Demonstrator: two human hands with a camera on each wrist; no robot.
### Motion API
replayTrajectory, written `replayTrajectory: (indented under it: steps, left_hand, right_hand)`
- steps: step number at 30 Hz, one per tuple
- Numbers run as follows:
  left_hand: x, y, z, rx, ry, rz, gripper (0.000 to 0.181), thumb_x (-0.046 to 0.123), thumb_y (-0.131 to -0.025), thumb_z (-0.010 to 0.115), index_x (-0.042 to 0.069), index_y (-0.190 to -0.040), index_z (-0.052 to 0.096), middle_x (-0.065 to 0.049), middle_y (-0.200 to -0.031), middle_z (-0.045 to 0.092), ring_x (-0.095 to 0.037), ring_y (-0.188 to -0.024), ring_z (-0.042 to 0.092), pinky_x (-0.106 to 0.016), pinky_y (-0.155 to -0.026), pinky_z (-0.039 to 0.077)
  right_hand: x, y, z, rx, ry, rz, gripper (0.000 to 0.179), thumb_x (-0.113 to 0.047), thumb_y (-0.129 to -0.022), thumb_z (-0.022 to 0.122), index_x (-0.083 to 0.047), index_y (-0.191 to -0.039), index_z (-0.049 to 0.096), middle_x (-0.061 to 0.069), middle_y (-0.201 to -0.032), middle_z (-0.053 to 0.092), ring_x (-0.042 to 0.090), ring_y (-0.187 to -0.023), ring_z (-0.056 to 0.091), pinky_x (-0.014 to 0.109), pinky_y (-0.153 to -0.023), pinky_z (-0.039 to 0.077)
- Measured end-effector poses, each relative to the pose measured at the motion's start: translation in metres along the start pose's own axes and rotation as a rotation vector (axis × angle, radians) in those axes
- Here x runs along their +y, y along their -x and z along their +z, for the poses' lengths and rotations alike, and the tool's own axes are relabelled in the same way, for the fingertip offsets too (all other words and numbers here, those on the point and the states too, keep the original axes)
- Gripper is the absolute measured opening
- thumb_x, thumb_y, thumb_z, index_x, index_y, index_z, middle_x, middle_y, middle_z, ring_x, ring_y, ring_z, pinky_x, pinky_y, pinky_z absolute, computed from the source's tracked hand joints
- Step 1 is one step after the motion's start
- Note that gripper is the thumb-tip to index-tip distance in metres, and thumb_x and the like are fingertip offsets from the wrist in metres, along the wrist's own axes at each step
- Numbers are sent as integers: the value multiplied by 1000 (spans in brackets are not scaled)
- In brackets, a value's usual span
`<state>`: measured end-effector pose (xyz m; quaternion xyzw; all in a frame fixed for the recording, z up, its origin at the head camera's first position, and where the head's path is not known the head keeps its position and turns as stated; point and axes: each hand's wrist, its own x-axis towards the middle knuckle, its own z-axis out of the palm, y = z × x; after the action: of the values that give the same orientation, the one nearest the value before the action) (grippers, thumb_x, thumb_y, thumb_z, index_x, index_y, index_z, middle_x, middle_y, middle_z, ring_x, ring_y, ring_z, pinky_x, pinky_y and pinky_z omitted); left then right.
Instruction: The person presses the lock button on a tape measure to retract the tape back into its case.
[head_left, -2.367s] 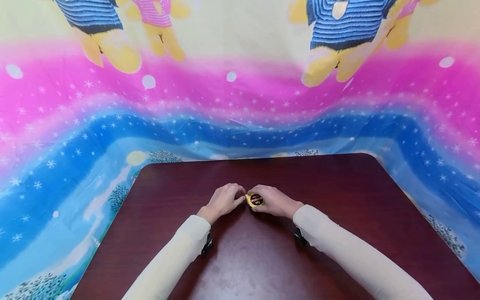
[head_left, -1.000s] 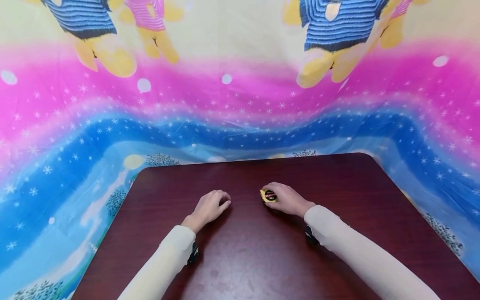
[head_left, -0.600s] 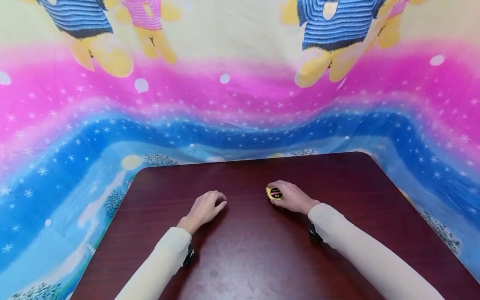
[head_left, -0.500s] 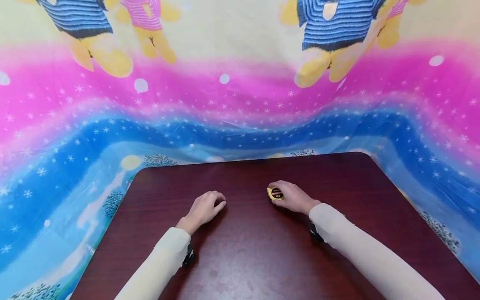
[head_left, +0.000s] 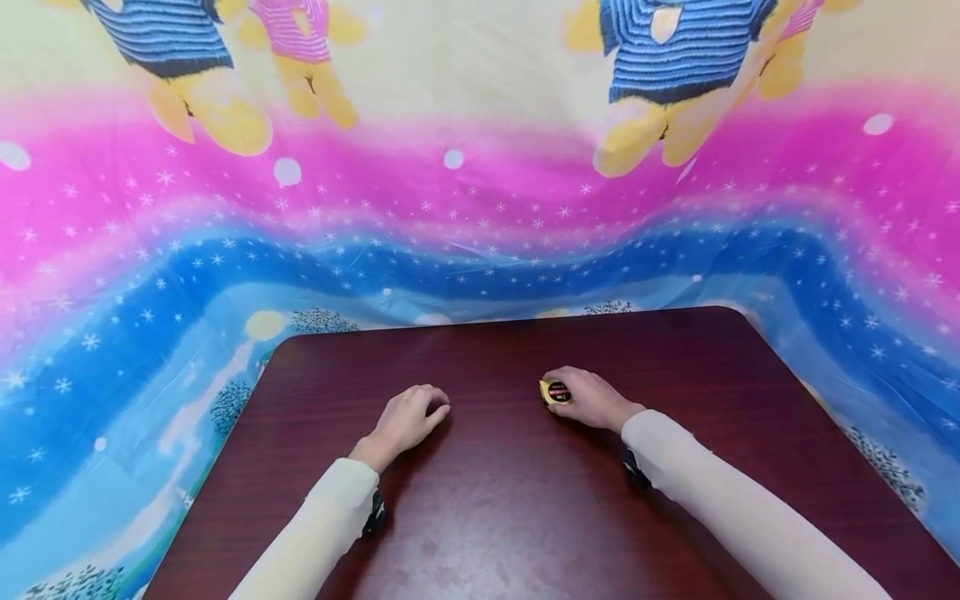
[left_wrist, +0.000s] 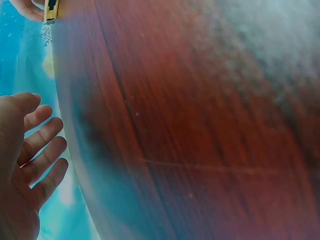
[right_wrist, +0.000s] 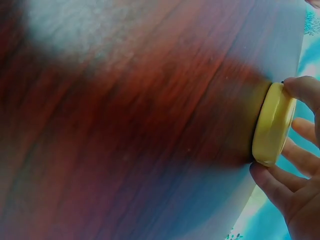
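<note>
My right hand (head_left: pixel 592 398) grips a small yellow tape measure (head_left: pixel 556 392) with a black round label, right of the table's middle. In the right wrist view the thumb and fingers hold the yellow case (right_wrist: pixel 272 125) by its opposite ends, and its lower side is at the tabletop. My left hand (head_left: pixel 405 423) is apart from it, farther left over the table. Its fingers (left_wrist: pixel 45 135) are loosely bent with nothing between them in the left wrist view. The tape measure also shows at that view's top left corner, beside the right hand's fingers.
The dark red-brown wooden table (head_left: pixel 480 500) has rounded far corners and a glossy sheen. Behind it and along its sides hangs a printed cloth (head_left: pixel 450 200) in pink, blue and cream. Both wrists carry small black devices under pale sleeves (head_left: pixel 322 517).
The two hands, close together at the tape measure at first, have moved apart. My right hand has shifted right with the tape measure, the left hand away to the left. Lately they barely move.
</note>
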<state>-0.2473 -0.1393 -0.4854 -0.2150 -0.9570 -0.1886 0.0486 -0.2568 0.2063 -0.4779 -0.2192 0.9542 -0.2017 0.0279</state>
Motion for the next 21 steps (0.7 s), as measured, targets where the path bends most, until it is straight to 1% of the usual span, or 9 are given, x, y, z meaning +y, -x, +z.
replayTrajectory:
  steps: [6, 9, 12, 16, 21]
  left_hand:
    - [-2, 1, -1, 6, -15, -2, 12, 27, -98, 67, 20, -103, 76, 2, -109, 73, -21, -107, 68, -43, -93, 55]
    - [-3, 1, -3, 1, -38, 15, 13, 28, -98, 66, 20, -104, 76, 2, -107, 73, -20, -104, 68, -42, -91, 55]
    - [-3, 1, -7, 7, -68, 46, 14, 27, -98, 66, 19, -104, 76, 2, -106, 73, -20, -101, 68, -42, -89, 56]
    - [-3, 1, -12, 45, -106, 99, 13, 25, -97, 67, 17, -102, 76, 2, -105, 73, -20, -99, 67, -40, -87, 56]
    - [-1, 1, -15, 123, -182, 180, 9, 23, -94, 70, 17, -97, 76, 2, -98, 73, -19, -93, 67, -38, -82, 56]
  right_hand:
    - [-2, 1, -2, -27, 1, -1, 55, -27, -92, 74, -7, -140, 57, 13, -136, 63, 27, -118, 61, 50, -102, 50]
    - [-2, 2, -4, -49, 13, 8, 57, -29, -93, 74, -8, -142, 55, 12, -139, 61, 28, -122, 60, 50, -105, 49]
    - [-3, 3, -5, -61, 50, 3, 58, -30, -93, 73, -9, -143, 55, 12, -142, 59, 29, -127, 58, 50, -108, 48]
    - [-3, 4, -6, -39, 101, -22, 55, -31, -93, 73, -9, -141, 57, 14, -146, 56, 33, -134, 55, 51, -110, 46]
    - [-6, 6, -4, -8, 122, -36, 56, -33, -94, 72, -11, -143, 56, 16, -151, 52, 35, -139, 50, 53, -111, 46]
